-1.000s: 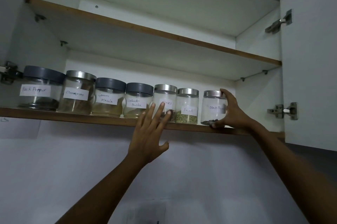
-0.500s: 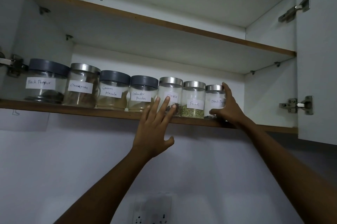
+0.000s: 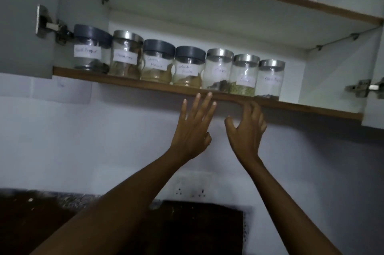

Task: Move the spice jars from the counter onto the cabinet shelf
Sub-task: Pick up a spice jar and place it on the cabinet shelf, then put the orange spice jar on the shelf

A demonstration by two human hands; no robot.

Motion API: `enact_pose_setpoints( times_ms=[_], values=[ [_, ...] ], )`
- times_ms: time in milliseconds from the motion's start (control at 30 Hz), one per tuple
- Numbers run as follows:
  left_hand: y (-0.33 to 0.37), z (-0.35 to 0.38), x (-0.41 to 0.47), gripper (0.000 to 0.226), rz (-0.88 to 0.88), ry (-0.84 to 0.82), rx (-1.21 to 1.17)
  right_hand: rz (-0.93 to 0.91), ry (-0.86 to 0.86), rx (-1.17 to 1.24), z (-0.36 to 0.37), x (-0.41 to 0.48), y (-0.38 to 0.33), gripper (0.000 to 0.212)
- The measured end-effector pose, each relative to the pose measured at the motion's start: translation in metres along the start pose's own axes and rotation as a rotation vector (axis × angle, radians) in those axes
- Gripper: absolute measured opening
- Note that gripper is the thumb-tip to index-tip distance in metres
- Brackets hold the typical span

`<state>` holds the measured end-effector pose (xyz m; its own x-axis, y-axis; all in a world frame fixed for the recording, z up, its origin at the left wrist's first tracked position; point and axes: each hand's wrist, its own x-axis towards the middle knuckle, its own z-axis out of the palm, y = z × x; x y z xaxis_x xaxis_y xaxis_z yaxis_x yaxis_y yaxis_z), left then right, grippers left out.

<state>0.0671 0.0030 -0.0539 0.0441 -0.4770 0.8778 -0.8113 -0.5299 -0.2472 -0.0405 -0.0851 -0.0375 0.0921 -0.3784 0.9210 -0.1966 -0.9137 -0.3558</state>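
Seven jars (image 3: 188,65) stand in a row along the front edge of the shelf (image 3: 124,83), the left hand (image 3: 192,130) flat and the right hand (image 3: 246,132) loosely curled, both empty just below it, and no jar shows on the visible counter (image 3: 41,213), so the task is likely finished.

A home kitchen: labelled spice jars (image 3: 158,61) line a wall cabinet shelf (image 3: 145,85) above a stone counter (image 3: 68,200) and wall socket (image 3: 190,189).

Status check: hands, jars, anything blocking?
Left hand and right hand open, empty, near the shelf edge. Seven jars in a row on the shelf. Nothing blocking.
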Motion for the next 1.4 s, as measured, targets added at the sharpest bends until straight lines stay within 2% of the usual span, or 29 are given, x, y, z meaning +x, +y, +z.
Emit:
enact_pose_setpoints(
  times_ms=[100,200,433,667,767,867,967,1033,1200,1400],
  values=[
    [-0.006,-0.002,-0.049,0.066,0.027,0.045,-0.114,-0.003,-0.101,0.057,0.017,-0.043,-0.015,0.032],
    [-0.022,0.001,-0.101,0.053,-0.020,0.003,-0.192,0.053,-0.250,0.106,0.036,-0.086,-0.022,0.032],
    [-0.062,0.017,-0.223,0.038,-0.197,-0.430,-0.362,0.072,-0.675,0.060,0.079,-0.196,-0.012,0.034],
    [-0.072,0.046,-0.324,0.038,-0.346,-0.759,-0.507,0.040,-1.107,-0.029,0.112,-0.308,0.012,0.038],
    [-0.067,0.058,-0.358,0.036,-0.375,-0.961,-0.511,0.113,-1.312,0.027,0.122,-0.355,0.017,0.040],
    [-0.060,0.060,-0.383,0.040,-0.397,-1.132,-0.517,0.292,-1.445,0.145,0.125,-0.391,0.015,0.056],
    [-0.054,0.058,-0.404,0.049,-0.423,-1.235,-0.525,0.418,-1.477,0.200,0.128,-0.416,0.009,0.080],
    [-0.050,0.056,-0.415,0.050,-0.418,-1.256,-0.526,0.431,-1.476,0.190,0.131,-0.424,0.005,0.083],
    [-0.046,0.051,-0.433,0.060,-0.495,-1.195,-0.582,0.433,-1.419,0.173,0.136,-0.429,0.008,0.065],
    [-0.037,0.030,-0.442,0.069,-0.741,-0.954,-0.851,0.605,-1.401,0.353,0.118,-0.403,0.014,0.049]
  ],
)
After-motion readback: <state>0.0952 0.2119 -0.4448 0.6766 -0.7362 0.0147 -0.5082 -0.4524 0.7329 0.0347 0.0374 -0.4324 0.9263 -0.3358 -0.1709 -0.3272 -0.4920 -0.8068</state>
